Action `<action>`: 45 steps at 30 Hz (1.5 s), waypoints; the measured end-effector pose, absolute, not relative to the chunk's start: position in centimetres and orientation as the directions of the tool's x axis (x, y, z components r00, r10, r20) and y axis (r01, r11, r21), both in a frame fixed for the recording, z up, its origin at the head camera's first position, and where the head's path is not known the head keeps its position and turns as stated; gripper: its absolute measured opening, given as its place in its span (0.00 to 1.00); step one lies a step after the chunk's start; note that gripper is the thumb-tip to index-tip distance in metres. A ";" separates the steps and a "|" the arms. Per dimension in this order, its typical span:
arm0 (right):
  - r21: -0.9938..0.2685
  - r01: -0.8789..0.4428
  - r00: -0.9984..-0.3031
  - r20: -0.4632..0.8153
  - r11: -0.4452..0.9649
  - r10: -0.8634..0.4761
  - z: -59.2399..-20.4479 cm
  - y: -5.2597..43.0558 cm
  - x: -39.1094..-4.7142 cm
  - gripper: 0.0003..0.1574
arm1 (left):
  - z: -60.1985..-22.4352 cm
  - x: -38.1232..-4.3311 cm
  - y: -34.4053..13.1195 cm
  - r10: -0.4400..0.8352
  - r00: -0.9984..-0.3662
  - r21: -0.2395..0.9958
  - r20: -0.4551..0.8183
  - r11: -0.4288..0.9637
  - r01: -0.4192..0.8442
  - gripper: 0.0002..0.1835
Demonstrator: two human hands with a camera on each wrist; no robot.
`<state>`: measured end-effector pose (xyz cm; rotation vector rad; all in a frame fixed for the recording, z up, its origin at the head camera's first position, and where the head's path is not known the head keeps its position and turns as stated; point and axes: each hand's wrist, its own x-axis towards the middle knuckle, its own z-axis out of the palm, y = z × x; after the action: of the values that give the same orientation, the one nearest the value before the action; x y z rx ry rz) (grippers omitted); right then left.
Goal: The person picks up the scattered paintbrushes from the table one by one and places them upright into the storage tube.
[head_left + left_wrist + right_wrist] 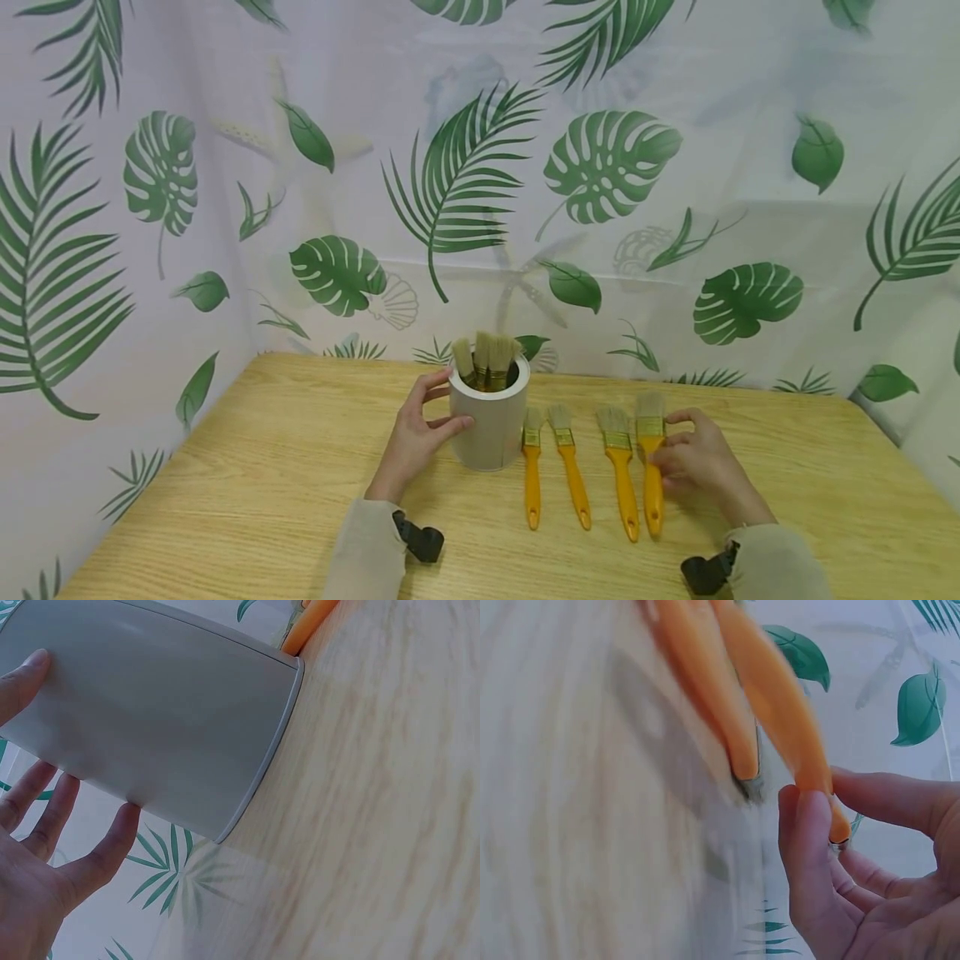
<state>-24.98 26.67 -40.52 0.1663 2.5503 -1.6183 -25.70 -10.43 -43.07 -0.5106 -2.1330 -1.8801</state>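
Observation:
My left hand (417, 433) holds a pale grey cylindrical pot (487, 433) by its side, thumb at the front and fingers round the left. In the left wrist view, fingertips (127, 817) touch the pot's smooth wall. Several bristle-up paintbrushes (483, 358) stand inside it, their handles hidden. At the right, my right hand (693, 457) pinches the rightmost paintbrush (651, 427) between thumb and fingers, at its orange handle just below the metal band. The right wrist view shows this handle (780, 697) close up, overlapping the neighbouring brush's handle (712, 690).
Three more orange-handled paintbrushes lie in a row between pot and right hand: one beside the pot (532, 475), a second (572, 473), and a wider one (621, 475). A leaf-printed curtain (480, 208) hangs behind the wooden table (300, 467).

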 end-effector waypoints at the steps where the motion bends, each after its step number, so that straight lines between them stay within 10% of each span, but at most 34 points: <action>1: -0.899 0.158 -0.987 -0.160 0.408 0.029 -40.4 26.6 -24.9 0.44 | -43.1 -25.7 -10.4 0.095 -0.907 0.902 0.410 0.103 0.418 0.32; 45: -0.999 -0.004 -0.983 -0.005 -0.045 0.183 -38.5 21.7 -24.8 0.41 | -43.1 -25.7 -10.5 0.100 -0.903 0.901 0.418 0.085 0.426 0.31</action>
<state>-24.81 21.67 -38.55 0.2131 2.2552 -2.3597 -25.73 -10.48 -43.14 -0.5281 -2.1146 -1.8984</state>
